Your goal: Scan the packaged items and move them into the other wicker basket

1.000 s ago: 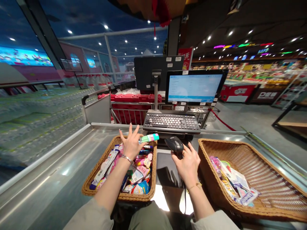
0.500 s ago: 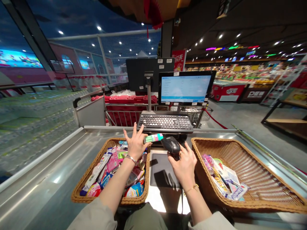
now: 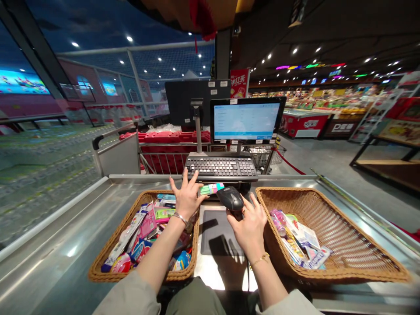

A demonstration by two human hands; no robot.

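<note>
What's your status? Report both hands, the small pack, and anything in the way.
Left hand: holding small pack by one end. Right hand: gripping black scanner. Pack beside scanner's front; contact unclear. No obstruction visible between them.

Ceiling [image 3: 259,37]: dark, small bright lamps [image 3: 130,39]
Counter [image 3: 78,232]: white glare patches
Grey pad [image 3: 215,221]: sharp dark shadow
Bottles over left [image 3: 39,162]: blurred, stretched

Barcode scanner [image 3: 231,199], in front of the keyboard [image 3: 221,168]: grip mostly covered by the right hand [image 3: 251,223]. Green-striped packet [image 3: 211,189], likewise in front: one end overlapped by the left hand [image 3: 187,199]. Lit monitor [image 3: 246,121], behind the keyboard: text too small to be read. Bottle stacks [image 3: 42,170], left of it: blurred.
</note>
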